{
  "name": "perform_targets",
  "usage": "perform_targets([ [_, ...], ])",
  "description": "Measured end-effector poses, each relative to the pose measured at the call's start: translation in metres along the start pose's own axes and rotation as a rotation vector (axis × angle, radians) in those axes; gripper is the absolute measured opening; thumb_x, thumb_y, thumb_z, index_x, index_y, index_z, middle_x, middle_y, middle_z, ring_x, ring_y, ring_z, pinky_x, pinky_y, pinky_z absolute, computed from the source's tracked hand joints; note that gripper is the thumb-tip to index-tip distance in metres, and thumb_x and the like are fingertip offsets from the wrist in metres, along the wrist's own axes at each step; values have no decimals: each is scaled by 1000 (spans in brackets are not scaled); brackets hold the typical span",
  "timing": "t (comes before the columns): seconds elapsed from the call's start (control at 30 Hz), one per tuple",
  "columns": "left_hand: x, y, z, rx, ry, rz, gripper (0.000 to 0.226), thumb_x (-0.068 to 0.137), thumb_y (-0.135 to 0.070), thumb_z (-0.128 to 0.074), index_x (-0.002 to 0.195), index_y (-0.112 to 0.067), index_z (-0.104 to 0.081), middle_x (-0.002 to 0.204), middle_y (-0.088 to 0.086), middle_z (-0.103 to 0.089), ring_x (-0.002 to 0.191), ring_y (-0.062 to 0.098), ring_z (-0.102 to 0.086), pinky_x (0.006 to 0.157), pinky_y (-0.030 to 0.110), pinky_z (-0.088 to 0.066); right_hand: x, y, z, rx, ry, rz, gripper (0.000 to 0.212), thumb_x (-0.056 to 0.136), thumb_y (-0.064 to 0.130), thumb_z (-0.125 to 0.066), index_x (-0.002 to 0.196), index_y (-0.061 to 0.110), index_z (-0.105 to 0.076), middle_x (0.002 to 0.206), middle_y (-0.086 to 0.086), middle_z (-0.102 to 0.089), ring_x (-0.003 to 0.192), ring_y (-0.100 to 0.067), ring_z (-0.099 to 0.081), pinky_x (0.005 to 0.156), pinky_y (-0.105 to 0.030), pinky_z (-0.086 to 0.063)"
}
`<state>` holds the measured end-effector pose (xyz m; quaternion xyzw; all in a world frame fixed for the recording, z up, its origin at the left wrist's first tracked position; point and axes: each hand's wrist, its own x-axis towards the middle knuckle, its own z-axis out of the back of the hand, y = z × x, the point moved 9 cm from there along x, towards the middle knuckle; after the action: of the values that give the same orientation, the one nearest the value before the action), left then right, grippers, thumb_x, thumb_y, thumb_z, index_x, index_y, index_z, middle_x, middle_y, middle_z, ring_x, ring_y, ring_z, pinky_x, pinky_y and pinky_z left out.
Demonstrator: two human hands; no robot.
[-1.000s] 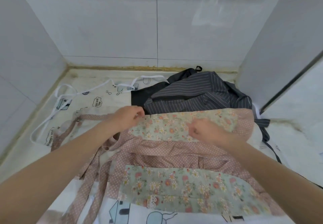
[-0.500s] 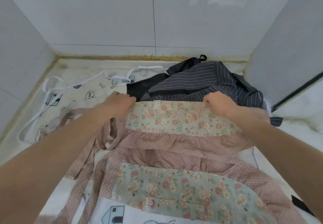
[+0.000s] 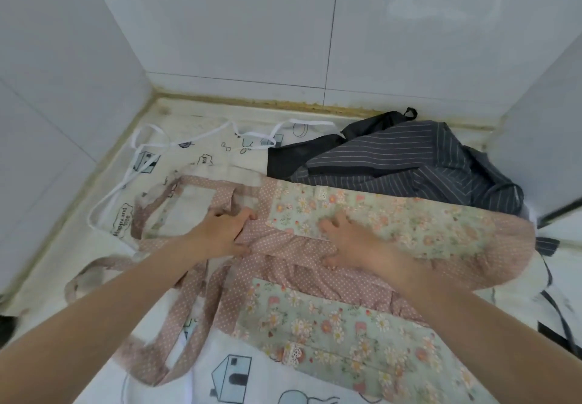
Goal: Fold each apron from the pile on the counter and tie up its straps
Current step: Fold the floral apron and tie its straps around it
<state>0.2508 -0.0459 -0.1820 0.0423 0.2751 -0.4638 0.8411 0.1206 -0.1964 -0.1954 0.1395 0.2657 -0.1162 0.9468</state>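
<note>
A floral apron (image 3: 393,224) with pink polka-dot trim lies across the counter, on top of a white apron printed with cartoons (image 3: 201,164). My left hand (image 3: 225,233) grips the pink trim at the floral apron's left edge. My right hand (image 3: 349,241) presses flat on the floral panel and the gathered pink band, fingers spread. Pink straps (image 3: 176,318) trail in loops toward the front left. A dark pinstriped apron (image 3: 409,164) is bunched at the back right, partly under the floral one.
White straps (image 3: 138,164) of the cartoon apron loop at the back left. White tiled walls (image 3: 239,25) close in the counter on the left, back and right. A dark strap (image 3: 557,312) hangs off at the right edge.
Both hands moved back from the floral panel's far edge toward me. The left hand now grips the pink trim, and the right lies flat on the panel's middle. The pink straps have shifted at the left.
</note>
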Motion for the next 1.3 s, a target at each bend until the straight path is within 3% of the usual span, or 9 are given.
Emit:
perform_targets([
  [0.2, -22, 2, 23, 363, -216, 11, 45, 93, -15, -48, 134, -15, -31, 106, 7, -63, 95, 26, -62, 73, 29, -40, 13, -6, -10, -20, 31, -279, 84, 81, 38, -70, 145, 22, -18, 145, -14, -17, 127, -41, -33, 102, -45, -38],
  [0.37, -64, 56, 55, 117, -367, 185, 31, 91, -19, -55, 122, -18, -52, 119, 3, -58, 108, 23, -56, 90, 35, -40, 5, 6, -21, -198, 2, -403, 74, 93, 18, -55, 148, 10, -7, 150, -23, -12, 133, -45, -25, 102, -43, -39],
  [0.5, -84, 81, 72, 194, -301, 293, 20, 94, -32, -51, 108, -21, -59, 90, -6, -61, 94, 18, -60, 90, 30, -34, -6, 14, -26, -247, 34, -394, 69, 92, 10, -54, 146, 4, -12, 151, -23, -11, 138, -44, -17, 107, -44, -36],
  [0.67, -86, 13, 103, -566, -194, 42, 17, 95, -12, -50, 112, -12, -51, 74, 2, -69, 61, 12, -62, 63, 21, -49, -18, 89, 41, 325, -130, -66, 85, 81, 21, -71, 148, 19, -20, 149, -6, -21, 137, -29, -26, 111, -42, -29],
  [0.77, -87, -70, 115, -799, -44, -215, 26, 94, -22, -54, 119, -18, -51, 80, 2, -70, 71, 9, -66, 72, 16, -52, -47, 135, 96, 842, -451, 166, 20, 85, 7, -64, 99, 17, -54, 95, 6, -50, 92, -10, -50, 80, -5, -42],
  [0.83, -91, -80, 127, -1135, -11, -295, 32, 91, -37, -56, 117, -19, -55, 91, 6, -70, 81, 16, -66, 81, 25, -52, -54, 122, 100, 1116, -616, 84, 21, 88, 1, -57, 76, 17, -50, 73, 4, -52, 71, -10, -53, 62, -7, -44],
  [0.9, -82, -65, 128, -1303, -52, -263, 32, 88, -47, -54, 113, -26, -56, 107, 4, -67, 92, 21, -64, 86, 34, -51, -60, 90, 86, 1291, -660, -47, 5, 89, 6, -58, 89, 6, -63, 86, -6, -66, 84, -20, -63, 77, -28, -53],
  [1.07, -39, -95, 57, -422, 83, -249, 44, 88, -5, -57, 129, -18, -50, 124, 0, -57, 103, 15, -57, 85, 23, -46, -95, 43, 78, 1453, -613, -50, 8, 88, 13, -64, 81, 9, -67, 79, 2, -64, 75, -11, -58, 68, -22, -47],
  [1.3, 1, -91, 21, 70, -25, -176, 11, 88, -24, -59, 84, -16, -54, 80, -1, -53, 74, 16, -54, 58, 24, -39, -135, -18, 100, 1902, -638, 21, 22, 90, 21, -60, 71, 9, -60, 67, -3, -59, 58, -12, -58, 62, -27, -48],
])
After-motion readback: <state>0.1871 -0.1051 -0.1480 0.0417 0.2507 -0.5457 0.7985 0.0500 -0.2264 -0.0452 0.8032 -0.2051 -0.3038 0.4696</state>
